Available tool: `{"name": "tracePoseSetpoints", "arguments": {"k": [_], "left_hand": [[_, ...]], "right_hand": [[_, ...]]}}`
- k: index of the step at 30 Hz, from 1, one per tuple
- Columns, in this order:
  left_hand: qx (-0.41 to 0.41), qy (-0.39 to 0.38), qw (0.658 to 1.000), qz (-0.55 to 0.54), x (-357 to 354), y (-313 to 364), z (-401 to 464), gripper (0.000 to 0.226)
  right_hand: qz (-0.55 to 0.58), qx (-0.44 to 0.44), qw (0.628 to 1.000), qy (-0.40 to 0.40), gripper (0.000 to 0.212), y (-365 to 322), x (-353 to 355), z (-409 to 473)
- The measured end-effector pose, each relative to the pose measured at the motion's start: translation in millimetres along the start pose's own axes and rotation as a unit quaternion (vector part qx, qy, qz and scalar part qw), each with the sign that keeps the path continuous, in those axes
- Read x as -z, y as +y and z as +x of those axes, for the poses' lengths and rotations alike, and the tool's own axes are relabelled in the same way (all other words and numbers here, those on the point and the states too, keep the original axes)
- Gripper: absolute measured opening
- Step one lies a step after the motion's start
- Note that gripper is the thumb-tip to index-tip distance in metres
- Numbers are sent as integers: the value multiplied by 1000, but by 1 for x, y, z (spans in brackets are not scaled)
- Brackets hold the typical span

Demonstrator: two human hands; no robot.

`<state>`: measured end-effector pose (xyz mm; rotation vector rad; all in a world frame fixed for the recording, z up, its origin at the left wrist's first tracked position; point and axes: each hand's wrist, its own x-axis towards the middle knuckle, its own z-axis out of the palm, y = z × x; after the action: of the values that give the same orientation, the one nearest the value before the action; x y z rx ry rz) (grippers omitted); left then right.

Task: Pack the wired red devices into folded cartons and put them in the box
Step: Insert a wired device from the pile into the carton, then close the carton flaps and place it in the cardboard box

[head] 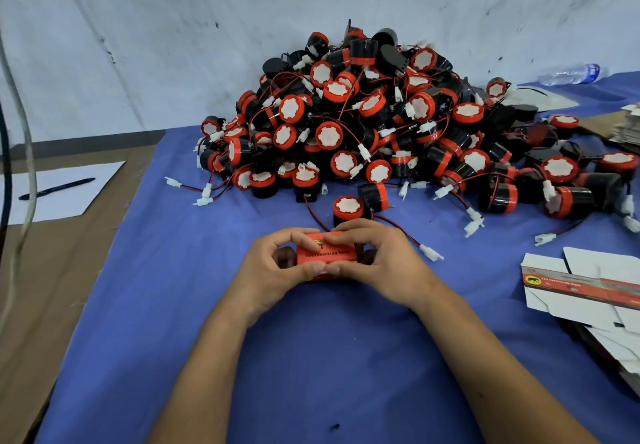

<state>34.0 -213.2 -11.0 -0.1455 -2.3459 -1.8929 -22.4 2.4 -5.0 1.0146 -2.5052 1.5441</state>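
Note:
A small red carton (326,254) with black print sits between both hands over the blue cloth (311,357). My left hand (273,267) grips its left end, fingers curled over the top and thumb along the front. My right hand (377,263) grips the right end the same way. Just behind the carton stands one red-and-black device (348,210) with a red-black wire and white plug (431,254). A large heap of the same wired devices (381,125) rises against the wall. What is inside the carton is hidden.
Flat unfolded cartons (581,288) lie stacked at the right edge. A white sheet with a black pen (57,188) lies on the brown surface at left. A plastic bottle (571,75) lies at the far right. Cables (20,153) hang down the left side.

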Motion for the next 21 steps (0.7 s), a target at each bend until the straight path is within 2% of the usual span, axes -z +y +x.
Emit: {"name": "tracePoseSetpoints", "arguments": {"k": [6,11,15,19,21], "left_hand": [[-37,1,996,85,-1,3,-2,21],[-16,-21,996,89,6,4,-4,49],[-33,-15,995,98,4,5,-4,69],[-42,-7,994,105,1,5,-2,75],[-36,-6,995,90,1,3,-2,77]], "right_hand": [[-76,65,995,1,41,4,-1,3],[-127,81,988,-27,50,10,-3,-2],[-103,74,992,6,39,6,-6,-2],[-97,35,995,-8,40,1,-11,-5],[-115,34,993,10,36,-2,-14,-4]]}}
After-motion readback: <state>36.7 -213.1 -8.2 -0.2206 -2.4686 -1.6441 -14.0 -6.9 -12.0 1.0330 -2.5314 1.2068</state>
